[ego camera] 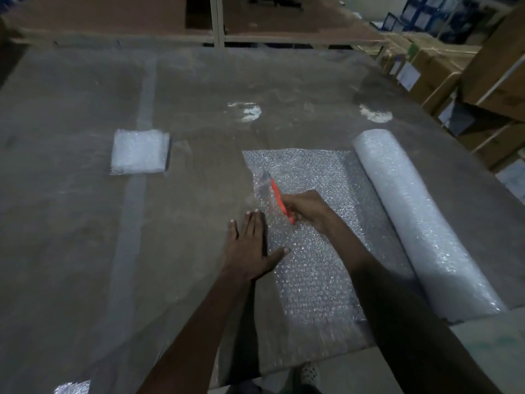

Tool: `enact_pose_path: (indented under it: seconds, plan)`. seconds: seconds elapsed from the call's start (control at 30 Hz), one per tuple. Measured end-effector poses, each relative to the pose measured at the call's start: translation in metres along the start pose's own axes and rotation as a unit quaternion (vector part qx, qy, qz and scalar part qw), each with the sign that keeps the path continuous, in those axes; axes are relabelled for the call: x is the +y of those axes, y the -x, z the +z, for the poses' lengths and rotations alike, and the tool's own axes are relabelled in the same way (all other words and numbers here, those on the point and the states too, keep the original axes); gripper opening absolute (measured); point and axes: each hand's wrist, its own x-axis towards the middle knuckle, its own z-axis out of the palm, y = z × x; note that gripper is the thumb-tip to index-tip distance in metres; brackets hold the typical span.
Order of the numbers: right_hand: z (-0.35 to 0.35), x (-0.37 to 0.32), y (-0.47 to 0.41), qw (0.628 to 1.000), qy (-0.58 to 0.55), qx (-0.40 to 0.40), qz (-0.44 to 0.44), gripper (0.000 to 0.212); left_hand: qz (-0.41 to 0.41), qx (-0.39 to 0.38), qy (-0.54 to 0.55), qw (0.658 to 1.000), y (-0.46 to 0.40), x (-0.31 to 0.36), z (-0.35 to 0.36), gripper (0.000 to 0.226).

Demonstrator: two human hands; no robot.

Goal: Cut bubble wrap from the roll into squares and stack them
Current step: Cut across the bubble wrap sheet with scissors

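A bubble wrap roll (420, 223) lies on the right of the table, and an unrolled sheet (309, 177) spreads leftward from it. My right hand (305, 209) grips an orange-handled cutter (279, 200) whose blade end sits at the sheet's left part. The wrap around the blade is lifted and crumpled. My left hand (250, 245) lies flat with straight fingers on the sheet's left edge, thumb spread onto the bubbles. A stack of cut squares (139, 152) sits far to the left.
The wide brown table (85, 237) has a pale tape stripe (133, 209) running front to back. Cardboard boxes (483, 89) are piled beyond the right edge. A shelf frame (217, 21) stands behind the table. A shoe (308, 372) shows below the front edge.
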Motion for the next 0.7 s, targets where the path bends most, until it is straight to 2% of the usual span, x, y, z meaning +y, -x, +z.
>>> enact_pose_path:
  seconds: [0.1,0.17,0.33,0.5,0.6,0.7]
  plan:
    - [-0.022,0.013,0.028,0.967,-0.247,-0.062,0.031,0.031,-0.001,0.003,-0.011,1.0,-0.001,0.001,0.0,0.108]
    - [-0.033,0.029,0.046,0.942,-0.328,-0.072,0.025,0.024,-0.002,0.002,-0.014,1.0,-0.002,0.001,0.002,0.107]
    - [-0.044,0.077,0.091,0.919,-0.386,-0.069,0.042,0.025,0.006,-0.006,-0.031,0.999,0.0,0.001,0.005,0.097]
    - [-0.045,0.113,0.146,0.937,-0.343,-0.05,0.028,0.036,0.026,-0.006,-0.072,0.997,0.013,0.016,0.0,0.088]
    - [-0.05,0.138,0.178,0.934,-0.356,-0.035,0.028,0.028,0.055,-0.023,-0.071,0.996,0.035,0.04,0.005,0.091]
    - [-0.052,0.163,0.205,0.936,-0.349,0.013,0.037,0.03,0.061,-0.04,-0.064,0.995,0.055,0.063,0.016,0.091]
